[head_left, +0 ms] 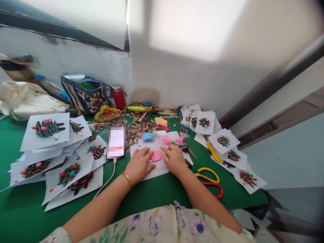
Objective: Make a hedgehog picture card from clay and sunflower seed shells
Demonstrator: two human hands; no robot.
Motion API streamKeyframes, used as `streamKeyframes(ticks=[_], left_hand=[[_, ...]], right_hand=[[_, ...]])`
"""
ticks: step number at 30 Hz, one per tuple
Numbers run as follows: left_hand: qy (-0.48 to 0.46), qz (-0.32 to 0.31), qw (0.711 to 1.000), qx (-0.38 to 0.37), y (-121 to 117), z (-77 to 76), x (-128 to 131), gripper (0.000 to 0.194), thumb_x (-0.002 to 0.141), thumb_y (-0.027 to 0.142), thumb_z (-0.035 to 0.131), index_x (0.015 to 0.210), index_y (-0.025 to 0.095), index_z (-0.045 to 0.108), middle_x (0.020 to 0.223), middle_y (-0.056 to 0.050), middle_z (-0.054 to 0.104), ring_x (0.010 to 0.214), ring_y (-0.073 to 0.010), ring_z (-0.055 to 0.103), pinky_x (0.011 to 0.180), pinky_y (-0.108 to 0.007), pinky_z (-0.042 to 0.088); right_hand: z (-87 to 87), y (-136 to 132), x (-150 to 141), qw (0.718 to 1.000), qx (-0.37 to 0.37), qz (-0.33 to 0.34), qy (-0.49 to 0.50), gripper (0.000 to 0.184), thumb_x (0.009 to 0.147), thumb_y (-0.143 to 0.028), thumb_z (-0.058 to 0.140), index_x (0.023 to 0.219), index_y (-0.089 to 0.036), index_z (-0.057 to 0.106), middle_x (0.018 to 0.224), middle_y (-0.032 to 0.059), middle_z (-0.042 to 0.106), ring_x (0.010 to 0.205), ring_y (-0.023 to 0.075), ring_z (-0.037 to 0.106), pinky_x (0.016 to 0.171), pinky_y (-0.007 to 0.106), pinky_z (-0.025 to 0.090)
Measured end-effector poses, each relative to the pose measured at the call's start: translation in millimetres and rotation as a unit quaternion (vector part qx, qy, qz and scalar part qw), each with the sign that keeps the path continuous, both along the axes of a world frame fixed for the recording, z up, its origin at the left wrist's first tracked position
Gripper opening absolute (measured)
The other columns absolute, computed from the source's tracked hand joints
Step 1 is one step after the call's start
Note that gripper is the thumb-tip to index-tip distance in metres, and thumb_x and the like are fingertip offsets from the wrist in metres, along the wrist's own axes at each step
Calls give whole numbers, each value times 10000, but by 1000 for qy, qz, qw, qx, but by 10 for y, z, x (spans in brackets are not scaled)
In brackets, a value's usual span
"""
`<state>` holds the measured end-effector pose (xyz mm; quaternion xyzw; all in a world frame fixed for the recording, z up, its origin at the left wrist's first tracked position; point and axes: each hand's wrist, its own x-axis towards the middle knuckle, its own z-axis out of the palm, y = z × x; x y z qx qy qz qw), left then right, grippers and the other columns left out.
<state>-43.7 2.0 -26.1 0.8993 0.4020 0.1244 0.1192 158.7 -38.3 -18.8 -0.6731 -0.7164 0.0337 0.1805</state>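
On a green counter [154,194], flat pink clay [157,156] lies on white paper [161,168] between two hands. The left hand [138,162] lies flat, fingers spread, by the clay's left edge. The right hand [175,159] points its index finger at the right edge; whether its curled fingers pinch anything, I cannot tell. Uneven pressing could tear the clay; loose seeds [135,136] beyond could stick to it. The left forearm [101,202] could snag the cable [113,170], dragging the phone [116,141].
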Motion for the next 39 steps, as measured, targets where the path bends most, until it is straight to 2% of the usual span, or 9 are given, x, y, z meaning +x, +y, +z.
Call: streamKeyframes(ticks=[6, 13, 18, 26, 39], left_hand=[[-7, 2, 1000, 0, 7, -27, 4, 555, 817, 407, 638, 1325, 215, 523, 1426, -142, 478, 1338, -303, 410, 1152, -513, 220], [-6, 2, 1000, -1, 1, -8, 4, 555, 815, 405, 643, 1323, 215, 527, 1421, -142, 483, 1335, -308, 413, 1147, -513, 232], [-11, 4, 1000, -4, -2, -1, 4, 565, 819, 411, 640, 1332, 206, 522, 1424, -147, 480, 1338, -309, 410, 1150, -520, 226], [8, 2, 1000, 0, -3, 4, 6, 570, 827, 419, 631, 1341, 202, 518, 1427, -141, 478, 1337, -304, 410, 1153, -508, 228], [7, 1, 1000, 11, -4, 5, 6, 564, 825, 422, 633, 1332, 202, 525, 1415, -134, 491, 1330, -299, 420, 1148, -507, 247]], right_hand=[[-22, -12, 4, 999, -13, 20, -29, 404, 864, -197, 534, 1232, -331, 636, 949, 53, 535, 934, 210, 455, 825, 340, 315], [-9, -65, 55, 999, -6, 17, -31, 407, 843, -167, 534, 1209, -298, 655, 949, 54, 548, 931, 207, 455, 823, 335, 307], [-2, -192, 96, 997, -32, 33, -61, 471, 828, -177, 543, 1280, -297, 600, 976, 54, 554, 917, 211, 446, 812, 339, 300], [18, -324, 69, 993, -24, 67, -91, 467, 823, -196, 557, 1278, -296, 591, 983, 63, 570, 929, 227, 440, 816, 358, 285], [10, -338, 26, 992, 1, 93, -89, 417, 826, -222, 565, 1235, -291, 611, 948, 57, 560, 910, 220, 438, 806, 362, 261]])
